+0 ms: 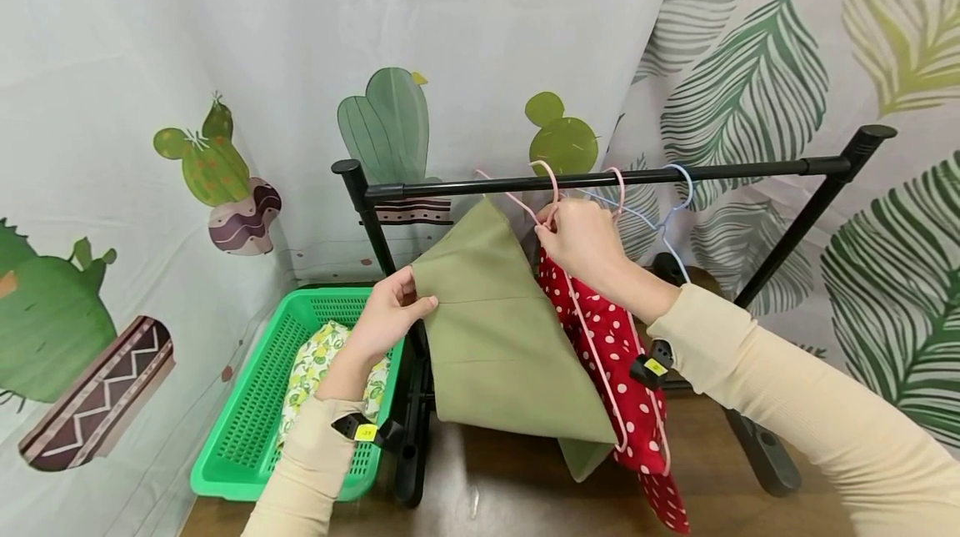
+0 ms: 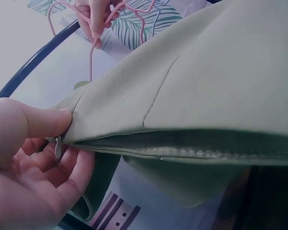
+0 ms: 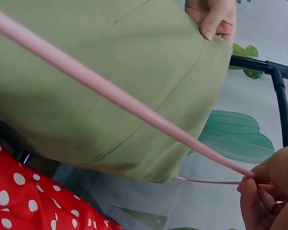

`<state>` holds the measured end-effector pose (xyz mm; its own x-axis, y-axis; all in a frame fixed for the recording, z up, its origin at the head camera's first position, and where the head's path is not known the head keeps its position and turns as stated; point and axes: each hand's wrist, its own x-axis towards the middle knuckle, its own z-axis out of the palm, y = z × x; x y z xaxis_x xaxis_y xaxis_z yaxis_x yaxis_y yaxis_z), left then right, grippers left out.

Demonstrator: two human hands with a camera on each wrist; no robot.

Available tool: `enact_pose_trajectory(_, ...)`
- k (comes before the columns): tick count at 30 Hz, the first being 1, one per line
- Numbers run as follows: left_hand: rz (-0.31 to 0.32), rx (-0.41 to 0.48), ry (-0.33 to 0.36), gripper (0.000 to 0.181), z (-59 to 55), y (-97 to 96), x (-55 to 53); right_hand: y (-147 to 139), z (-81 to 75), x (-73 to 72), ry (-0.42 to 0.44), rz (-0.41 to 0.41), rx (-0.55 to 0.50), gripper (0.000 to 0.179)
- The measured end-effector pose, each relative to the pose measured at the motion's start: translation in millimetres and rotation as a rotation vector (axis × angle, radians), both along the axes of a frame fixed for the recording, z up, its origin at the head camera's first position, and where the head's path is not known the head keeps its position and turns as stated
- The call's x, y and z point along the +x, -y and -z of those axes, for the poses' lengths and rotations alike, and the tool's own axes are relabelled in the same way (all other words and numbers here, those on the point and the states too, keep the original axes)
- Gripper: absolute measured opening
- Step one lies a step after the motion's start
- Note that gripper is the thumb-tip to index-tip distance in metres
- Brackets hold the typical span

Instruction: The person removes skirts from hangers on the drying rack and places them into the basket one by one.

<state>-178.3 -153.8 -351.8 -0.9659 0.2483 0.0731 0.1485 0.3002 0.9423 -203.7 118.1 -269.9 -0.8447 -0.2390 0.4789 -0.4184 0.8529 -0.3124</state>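
Note:
My left hand (image 1: 386, 316) pinches the edge of an olive-green skirt (image 1: 502, 337) between thumb and fingers. In the left wrist view a small metal zipper pull (image 2: 58, 147) hangs beside those fingers, and the waist opening gapes. My right hand (image 1: 581, 241) pinches a pink hanger (image 3: 120, 98) just below its hook, which curves over the black rail (image 1: 480, 185). One hanger arm reaches into the skirt's upper corner; the other slopes down in front of a red polka-dot garment (image 1: 637, 404). That garment hangs just right of the skirt.
A second pink hanger hook (image 1: 619, 178) and a blue hanger (image 1: 663, 224) are on the rail to the right. At the left, a green basket (image 1: 240, 404) holds a lemon-print cloth (image 1: 315, 362). The rack stands on a brown table (image 1: 480, 487) before printed curtains.

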Motion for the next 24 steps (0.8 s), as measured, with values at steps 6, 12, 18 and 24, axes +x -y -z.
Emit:
enact_pose_trajectory(6, -0.009, -0.011, -0.009, 0.026, -6.6, 3.0, -0.2, 2, 0.6, 0.4, 0.008, -0.007, 0.001, 0.016)
enact_pose_trajectory(12, -0.015, -0.024, -0.018, 0.024, -16.6, 8.0, 2.1, 3, 1.8, -0.8, 0.02, -0.004, -0.005, 0.016)
enact_pose_trajectory(18, -0.022, -0.04, -0.051, 0.024, -27.4, 14.8, 6.1, 3, 2.4, -0.9, 0.043, -0.003, -0.013, 0.016)
enact_pose_trajectory(24, -0.016, -0.063, -0.079, 0.026, -36.4, 23.3, 10.9, 2, 3.2, -1.4, 0.047, 0.0, -0.004, 0.016)
